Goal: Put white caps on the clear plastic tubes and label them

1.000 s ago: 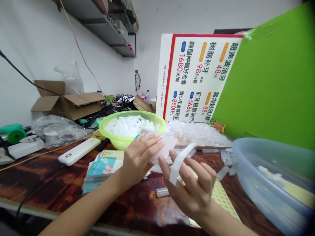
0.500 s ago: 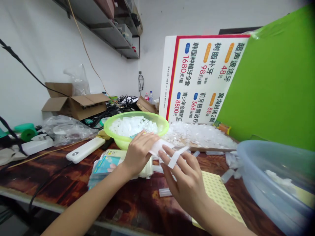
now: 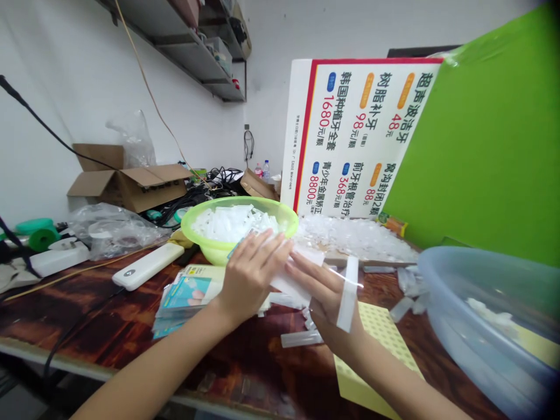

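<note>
My left hand has its fingers closed on a thin white packet, just in front of the green bowl. My right hand touches the packet's right side with its fingers stretched towards my left hand. A translucent white strip lies across the back of my right hand. Translucent pieces fill the green bowl. Below the hands, a clear strip rests on the table. Printed blue and yellow packets are stacked left of my left hand.
A yellow dotted sheet lies under my right forearm. At right stands a translucent blue basin; a heap of clear pieces sits behind. A white power bank, plastic bags and an open cardboard box are at left.
My right hand has turned and its fingers have straightened against the packet. The white strip has moved right, from its fingers to the back of the hand. The view has shifted slightly.
</note>
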Available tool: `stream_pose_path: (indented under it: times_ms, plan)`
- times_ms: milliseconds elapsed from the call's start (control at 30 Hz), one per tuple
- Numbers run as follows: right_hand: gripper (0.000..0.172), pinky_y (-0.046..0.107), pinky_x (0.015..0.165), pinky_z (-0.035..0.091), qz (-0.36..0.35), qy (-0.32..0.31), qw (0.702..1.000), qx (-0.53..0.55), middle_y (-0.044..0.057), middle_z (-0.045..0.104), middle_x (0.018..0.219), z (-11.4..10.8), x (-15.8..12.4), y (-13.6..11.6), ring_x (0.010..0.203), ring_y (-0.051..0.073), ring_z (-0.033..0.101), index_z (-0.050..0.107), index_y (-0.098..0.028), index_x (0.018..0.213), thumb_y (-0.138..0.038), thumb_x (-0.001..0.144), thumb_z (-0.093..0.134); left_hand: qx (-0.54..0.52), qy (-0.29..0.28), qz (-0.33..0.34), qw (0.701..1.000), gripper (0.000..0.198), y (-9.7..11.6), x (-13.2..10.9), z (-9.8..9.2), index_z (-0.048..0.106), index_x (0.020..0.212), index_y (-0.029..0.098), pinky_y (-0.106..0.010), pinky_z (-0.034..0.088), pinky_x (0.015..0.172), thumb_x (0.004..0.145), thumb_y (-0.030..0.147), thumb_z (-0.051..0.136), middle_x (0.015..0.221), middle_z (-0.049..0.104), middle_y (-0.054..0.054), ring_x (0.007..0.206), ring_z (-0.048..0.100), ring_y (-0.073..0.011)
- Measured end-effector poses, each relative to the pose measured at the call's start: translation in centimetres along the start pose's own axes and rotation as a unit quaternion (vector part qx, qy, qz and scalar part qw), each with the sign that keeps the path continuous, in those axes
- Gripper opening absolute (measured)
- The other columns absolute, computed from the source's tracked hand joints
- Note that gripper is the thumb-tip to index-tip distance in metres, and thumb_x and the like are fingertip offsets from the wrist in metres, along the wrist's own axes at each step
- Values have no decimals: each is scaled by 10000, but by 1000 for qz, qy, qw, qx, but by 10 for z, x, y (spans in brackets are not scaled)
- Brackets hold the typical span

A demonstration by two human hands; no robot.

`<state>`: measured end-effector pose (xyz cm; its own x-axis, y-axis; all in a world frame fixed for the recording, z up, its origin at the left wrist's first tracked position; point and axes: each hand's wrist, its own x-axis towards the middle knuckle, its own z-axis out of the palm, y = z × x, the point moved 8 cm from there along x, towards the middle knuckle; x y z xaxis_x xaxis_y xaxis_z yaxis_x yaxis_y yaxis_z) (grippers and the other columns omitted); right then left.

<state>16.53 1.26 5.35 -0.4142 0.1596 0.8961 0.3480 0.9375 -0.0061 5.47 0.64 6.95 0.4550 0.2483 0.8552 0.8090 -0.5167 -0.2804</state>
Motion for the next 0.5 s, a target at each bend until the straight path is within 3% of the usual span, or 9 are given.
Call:
stream_pose_path:
  times_ms: [67,167,333,500]
  plan:
    - [458,410,882,534,-22,27,999,-18,158,632,1222,-6,0,-5,1113,242,613,602,-161,1204,-7,802,447,17,-13,-39,999,381,-11,0,2,540,1237,125,-482,486,943,881,113,407,1209,647,-125,1133,589,-297]
    - [476,412,877,536,-7,55,998,-28,168,645,1194,-11,1,-9,1121,243,610,551,-158,1264,-24,811,490,3,-4,-48,999,346,-16,-2,3,566,1173,114,-425,512,913,870,79,402,1141,679,-124,1061,630,-263]
    - [385,322,859,558,17,-26,1000,1,156,641,1209,0,6,-17,1079,210,639,608,-132,1183,-66,831,466,-3,40,-33,999,326,-9,-5,-5,571,1149,106,-467,466,959,885,86,380,1117,684,-128,1101,594,-279]
    - [399,290,760,585,-8,-40,998,-43,131,641,1216,1,6,-25,1018,195,668,590,-148,1207,-68,840,456,-19,44,-35,998,340,-6,-5,-10,566,1160,89,-473,452,972,876,63,380,1121,679,-136,1136,568,-284]
